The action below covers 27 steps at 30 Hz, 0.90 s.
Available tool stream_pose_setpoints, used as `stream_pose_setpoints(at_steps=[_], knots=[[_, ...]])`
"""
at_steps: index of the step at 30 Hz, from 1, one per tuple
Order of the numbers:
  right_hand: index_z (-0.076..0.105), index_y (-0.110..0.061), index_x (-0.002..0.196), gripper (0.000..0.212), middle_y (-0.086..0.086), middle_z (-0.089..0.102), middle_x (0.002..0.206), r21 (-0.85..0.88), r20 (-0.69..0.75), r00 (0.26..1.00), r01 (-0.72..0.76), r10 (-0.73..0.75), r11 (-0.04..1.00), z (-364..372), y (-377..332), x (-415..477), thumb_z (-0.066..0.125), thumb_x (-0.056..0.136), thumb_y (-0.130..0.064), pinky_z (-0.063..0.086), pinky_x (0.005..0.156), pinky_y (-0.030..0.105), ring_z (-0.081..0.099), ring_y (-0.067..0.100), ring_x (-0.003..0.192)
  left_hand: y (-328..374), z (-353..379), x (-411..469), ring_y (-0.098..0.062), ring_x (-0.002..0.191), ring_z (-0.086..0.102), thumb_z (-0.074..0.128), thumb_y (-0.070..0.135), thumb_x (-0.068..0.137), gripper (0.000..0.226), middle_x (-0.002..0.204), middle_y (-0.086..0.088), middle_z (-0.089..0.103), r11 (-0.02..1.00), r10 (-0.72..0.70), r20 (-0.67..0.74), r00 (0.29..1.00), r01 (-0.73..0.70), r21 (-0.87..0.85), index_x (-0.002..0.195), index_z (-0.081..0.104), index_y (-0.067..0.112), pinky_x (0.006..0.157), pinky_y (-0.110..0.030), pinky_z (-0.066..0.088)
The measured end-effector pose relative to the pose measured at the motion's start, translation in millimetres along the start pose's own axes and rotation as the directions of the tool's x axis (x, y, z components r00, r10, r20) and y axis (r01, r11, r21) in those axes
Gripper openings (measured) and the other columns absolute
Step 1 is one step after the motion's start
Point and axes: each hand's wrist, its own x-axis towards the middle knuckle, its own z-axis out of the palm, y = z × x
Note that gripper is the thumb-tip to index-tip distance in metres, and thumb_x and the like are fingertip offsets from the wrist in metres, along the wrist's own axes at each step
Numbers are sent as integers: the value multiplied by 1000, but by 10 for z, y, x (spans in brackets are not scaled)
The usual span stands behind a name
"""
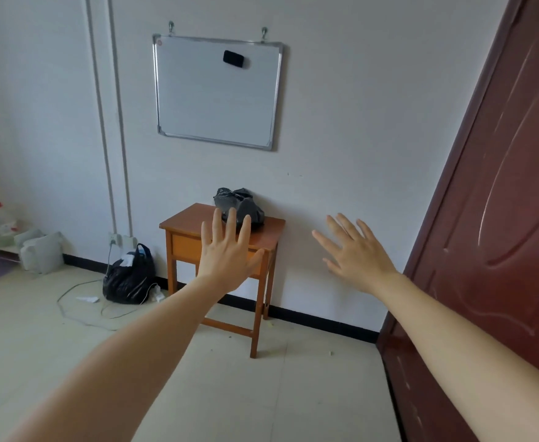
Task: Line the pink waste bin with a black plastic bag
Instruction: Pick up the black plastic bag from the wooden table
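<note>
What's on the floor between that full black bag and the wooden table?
Between the full black bag and the wooden table, the head view shows only a trailing white cable on bare floor.

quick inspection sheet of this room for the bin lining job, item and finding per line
surface: small wooden table against the wall, one bag on it
job's things: crumpled black plastic bag on the table; pink bin nothing seen
clutter: filled black bag on the floor, paper scrap beside it
grippers: left hand and right hand open, empty, raised
cables: loose white cable across the floor from the wall socket
surroundings: whiteboard with eraser; brown door at right
</note>
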Motion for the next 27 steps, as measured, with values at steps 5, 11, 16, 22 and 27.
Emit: stream_pose_setpoints(at_steps=[5,11,16,22,27], knots=[[4,-25,145,55,13,2,157,115,36,999,15,-20,993,558,137,623,29,97,-37,7,117,47,-1,28,145,131,469,478,-34,142,-8,30,53,90,68,156,-13,3,971,-169,75,983,179,-157,144,5,20,115,-52,3],[2,-27,145,55,12,-1,157,110,102,992,64,-76,992,1177,478,1283,29,97,-35,8,117,46,0,28,145,-118,1061,1203,-34,142,-8,27,53,91,67,156,-13,1,975,-190,132,973,203,-91,144,3,19,115,-52,3],[4,-26,145,54,11,1,157,163,71,995,-77,67,984,1496,944,1933,28,98,-35,8,117,43,2,26,145,-207,1492,1994,-33,143,-6,28,51,92,66,156,-13,3,957,-249,130,960,265,-122,144,4,18,115,-52,4],[0,-27,145,55,10,-2,157,162,158,987,-25,-1,987,2223,1365,2515,27,98,-35,9,117,42,3,24,144,-112,2224,2677,-33,143,-5,27,50,93,64,156,-13,3,966,-216,182,959,237,-102,144,4,19,115,-51,6],[6,-25,145,55,10,2,157,222,92,996,-37,17,974,2855,1870,3220,31,97,-34,13,116,42,8,25,143,-65,2772,3433,-34,143,-3,29,49,93,64,156,-13,5,957,-267,150,952,280,-70,144,7,17,115,-52,6]])
